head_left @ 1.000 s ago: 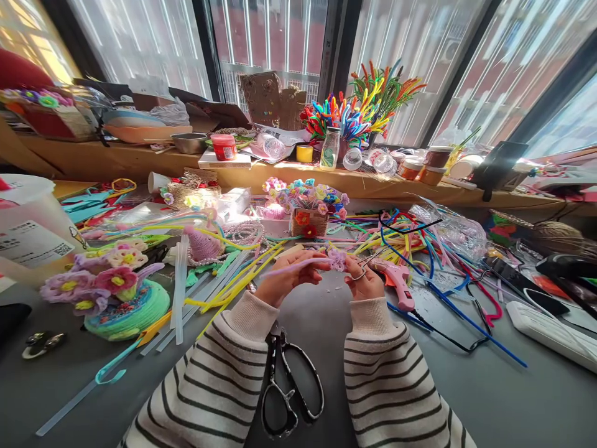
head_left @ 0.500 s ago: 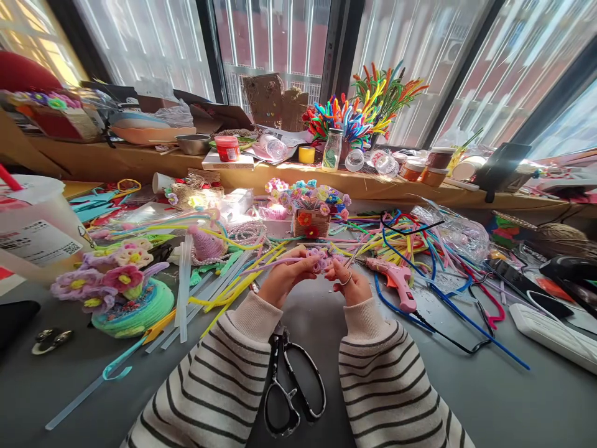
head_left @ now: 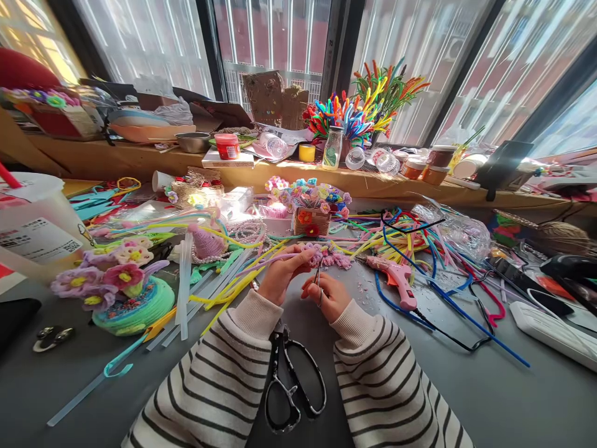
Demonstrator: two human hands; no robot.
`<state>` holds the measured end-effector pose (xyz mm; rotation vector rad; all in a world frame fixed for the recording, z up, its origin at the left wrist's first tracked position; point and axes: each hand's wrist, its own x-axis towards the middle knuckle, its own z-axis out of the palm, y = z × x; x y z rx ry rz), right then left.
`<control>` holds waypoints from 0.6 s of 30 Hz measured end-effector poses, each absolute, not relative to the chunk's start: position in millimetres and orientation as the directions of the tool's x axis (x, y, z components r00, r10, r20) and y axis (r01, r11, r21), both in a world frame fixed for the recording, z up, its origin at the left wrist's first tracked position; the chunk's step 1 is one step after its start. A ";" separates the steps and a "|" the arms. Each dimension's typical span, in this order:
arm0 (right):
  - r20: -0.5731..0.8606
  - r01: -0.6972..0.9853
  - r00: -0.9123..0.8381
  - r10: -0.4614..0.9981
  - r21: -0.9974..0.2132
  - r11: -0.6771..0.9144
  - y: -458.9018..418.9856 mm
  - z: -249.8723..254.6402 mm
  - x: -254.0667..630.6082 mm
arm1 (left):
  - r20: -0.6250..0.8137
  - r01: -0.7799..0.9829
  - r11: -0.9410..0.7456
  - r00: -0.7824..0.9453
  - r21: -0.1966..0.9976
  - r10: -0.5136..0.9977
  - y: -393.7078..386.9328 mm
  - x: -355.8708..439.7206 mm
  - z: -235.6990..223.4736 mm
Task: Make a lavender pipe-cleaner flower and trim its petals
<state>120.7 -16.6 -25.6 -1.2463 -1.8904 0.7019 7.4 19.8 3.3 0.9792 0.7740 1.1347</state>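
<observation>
My left hand (head_left: 285,274) is closed, pinching a fuzzy lilac pipe cleaner (head_left: 313,256) with curled loops at its tip. The straight tail of it runs out to the left past my thumb. In my right hand (head_left: 329,294) is a small pair of scissors (head_left: 319,277), fingers in the handles. Its narrow blades point upward and reach the lilac loops; whether they are closed cannot be made out. Pinkish-purple curled pieces (head_left: 338,259) lie just beyond. Between my forearms rests a large pair of black-handled scissors (head_left: 295,386), blades partly under my left sleeve.
On the right lies a pink glue gun (head_left: 394,280) with a black cord. Loose pipe cleaners (head_left: 410,242) are piled behind it. A flower-filled woven basket (head_left: 311,221) stands ahead. Left are clear glue sticks (head_left: 184,292), a green flower piece (head_left: 135,308) and a large cup (head_left: 37,230).
My right hand has moved down and slightly left, and its small scissors have swung from pointing right to pointing up at the lilac loops. My left hand stays nearly still.
</observation>
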 end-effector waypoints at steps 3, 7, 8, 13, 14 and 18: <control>0.315 0.500 -0.226 0.922 -0.775 0.387 -17.1 -24.2 121.5 | -0.029 -0.358 0.129 0.270 0.925 0.962 19.3 7.1 3.6; 0.351 0.511 -0.156 0.923 -0.772 0.379 -17.5 -25.4 121.6 | -0.027 -0.350 0.126 0.274 0.928 0.961 19.5 6.9 3.5; 0.361 0.513 -0.141 0.922 -0.770 0.380 -17.5 -26.3 121.7 | -0.023 -0.354 0.123 0.275 0.927 0.961 19.7 6.9 3.4; 0.353 0.535 -0.122 0.928 -0.764 0.361 -15.7 -30.4 122.9 | 0.015 -0.396 0.088 0.249 0.914 0.968 20.7 6.8 3.0; 0.347 0.536 -0.126 0.929 -0.764 0.358 -15.3 -30.7 123.1 | 0.019 -0.401 0.084 0.246 0.912 0.969 20.8 6.8 3.0; 0.339 0.509 -0.144 0.930 -0.781 0.363 -15.6 -30.2 123.6 | 0.032 -0.409 0.081 0.262 0.909 0.965 20.8 6.9 2.8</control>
